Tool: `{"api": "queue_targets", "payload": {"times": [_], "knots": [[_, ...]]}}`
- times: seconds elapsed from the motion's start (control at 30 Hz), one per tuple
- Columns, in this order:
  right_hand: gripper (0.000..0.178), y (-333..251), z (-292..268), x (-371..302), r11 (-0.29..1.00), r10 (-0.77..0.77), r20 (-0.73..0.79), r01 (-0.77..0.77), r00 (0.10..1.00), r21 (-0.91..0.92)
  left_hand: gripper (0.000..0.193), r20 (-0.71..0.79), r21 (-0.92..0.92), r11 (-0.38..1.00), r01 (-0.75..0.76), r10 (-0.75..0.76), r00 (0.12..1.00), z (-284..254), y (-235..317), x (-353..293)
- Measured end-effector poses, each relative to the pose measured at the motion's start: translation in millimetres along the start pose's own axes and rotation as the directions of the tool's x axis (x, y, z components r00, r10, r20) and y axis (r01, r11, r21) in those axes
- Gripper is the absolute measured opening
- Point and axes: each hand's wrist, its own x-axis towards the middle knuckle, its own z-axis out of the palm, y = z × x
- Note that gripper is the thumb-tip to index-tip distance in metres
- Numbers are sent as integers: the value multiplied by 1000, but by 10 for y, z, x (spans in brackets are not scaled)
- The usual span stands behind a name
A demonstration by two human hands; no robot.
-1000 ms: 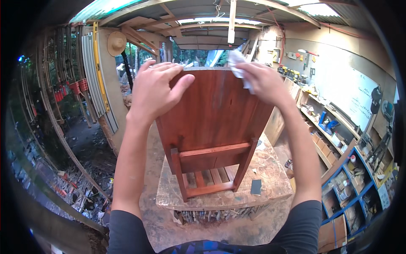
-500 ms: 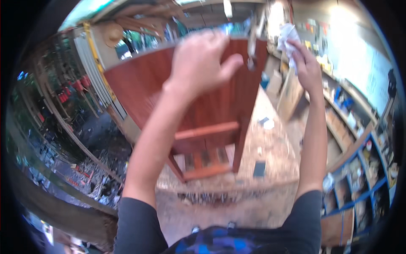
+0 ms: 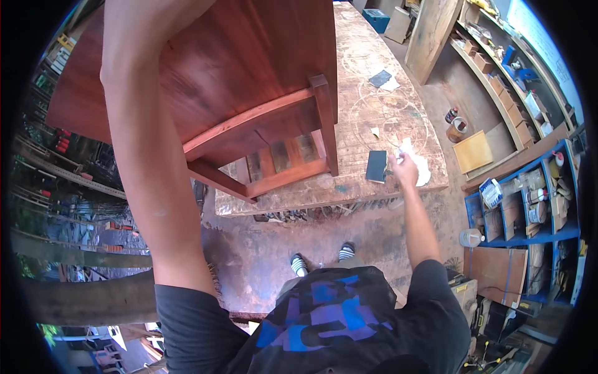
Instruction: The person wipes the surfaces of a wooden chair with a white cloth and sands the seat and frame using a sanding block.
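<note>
A reddish-brown wooden furniture piece (image 3: 261, 56), with a broad curved panel and a framed base, stands on the worn wooden workbench (image 3: 349, 118). The back of my left hand (image 3: 156, 25) shows at the top edge, over the panel; its fingers lie outside the picture, so what it touches is hidden. At the bench's right side, my right hand (image 3: 405, 169) is closed on a crumpled white cloth (image 3: 422, 167), low over the bench top. Just left of that hand lies a dark rectangular sheet (image 3: 376, 166).
Farther back on the bench are another dark sheet (image 3: 380, 78) and a pale scrap (image 3: 391, 85). On the floor to the right stand a can (image 3: 456, 128) and a small bottle (image 3: 451, 115). A blue compartment shelf (image 3: 511, 212) holds jars and wood pieces.
My right hand has come down with the white cloth, from raised beside the panel to the bench top. The view has tilted downward, and my left hand is now mostly cut off at the top.
</note>
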Motion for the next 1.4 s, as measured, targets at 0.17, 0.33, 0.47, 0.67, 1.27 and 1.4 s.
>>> {"api": "queue_targets", "payload": {"times": [0.17, 0.33, 0.47, 0.67, 1.27, 1.4], "knots": [[40, 349, 338, 180, 907, 146, 287, -244, 947, 343, 30, -176, -143, 989, -35, 10, 984, 29, 383, -295], [46, -600, -457, -624, -346, -341, 616, -704, 710, 620, 42, 231, -734, 665, 138, 53, 972, 429, 812, -1346], [52, -979, -861, -1238, -248, -704, 458, -793, 542, 557, 73, 538, -788, 367, 494, 22, 843, 729, 1317, -1900], [61, -1541, -1353, -1865, -82, -652, 215, -349, 727, 933, 28, 742, -640, -173, 748, 114, 661, 523, 1089, -1957], [57, -4880, -3681, -1622, 326, -913, -395, 770, 105, -549, 39, -365, -630, 517, 580, -855, 367, -539, -979, -2366], [62, -5133, -3473, -1617, 355, -935, -185, 776, 303, -521, 44, -56, -763, 321, 560, -897, 438, -412, -1148, -2541]]}}
